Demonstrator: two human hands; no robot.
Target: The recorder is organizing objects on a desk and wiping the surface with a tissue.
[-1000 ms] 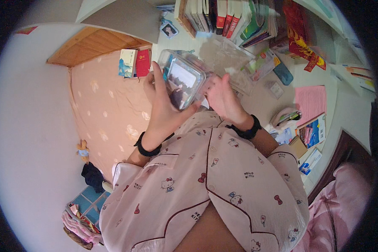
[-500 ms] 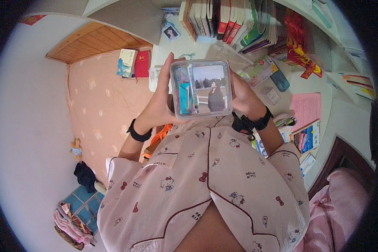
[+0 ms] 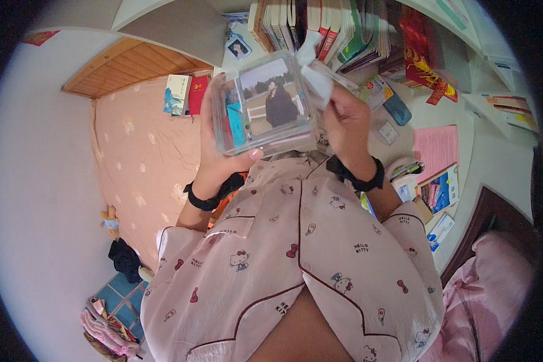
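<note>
A clear plastic box (image 3: pixel 285 137) is tilted in front of my chest. My left hand (image 3: pixel 218 168) grips it from the left and below, the thumb pressed on its near edge. Inside, a photo card (image 3: pixel 276 99) of a person in dark clothes lies beside a teal item (image 3: pixel 235 125). My right hand (image 3: pixel 349 123) is at the box's right side, its fingers pinching a white tissue or cloth (image 3: pixel 318 81). The tissue lies along the right edge of the box and is slightly blurred. Black bands circle both wrists.
Behind the box, a row of upright books (image 3: pixel 326 30) stands on the white desk. A photo tag (image 3: pixel 238 49) lies to their left. Right of my hand are a dark blue case (image 3: pixel 397 110) and a pink sheet (image 3: pixel 434 151). Two books (image 3: pixel 187 95) rest on the bed (image 3: pixel 133 145) at left.
The box has moved left and up and is now tilted, held by my left hand. My right hand has let go of it and now holds a white tissue or cloth against its right edge.
</note>
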